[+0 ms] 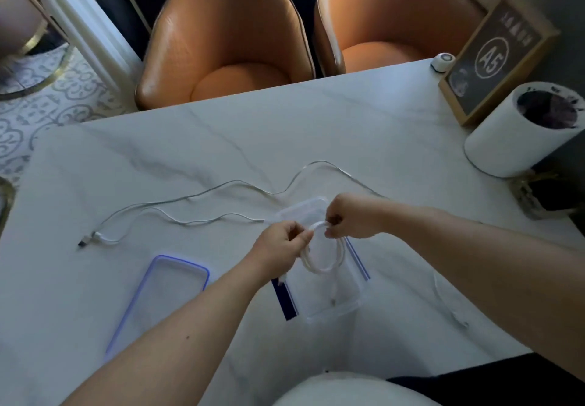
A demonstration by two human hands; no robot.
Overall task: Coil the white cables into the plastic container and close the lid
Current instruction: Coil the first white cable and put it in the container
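Note:
A white cable coil [326,268] hangs in a small loop just above the clear plastic container [348,295], which has blue clips on its sides. My left hand [280,250] pinches the coil's left side. My right hand [351,215] grips the top of the loop. From the hands, the loose cable [202,195] trails across the marble table to the left, ending in plugs [91,238]. The clear lid with a blue rim [164,295] lies flat to the container's left. Another thin white cable [449,304] lies by my right forearm.
A white cylinder with dark contents [522,133] and a framed "A5" sign [493,60] stand at the far right. Two orange chairs [228,41] face the table's far edge. A small white round gadget [441,62] sits near the sign.

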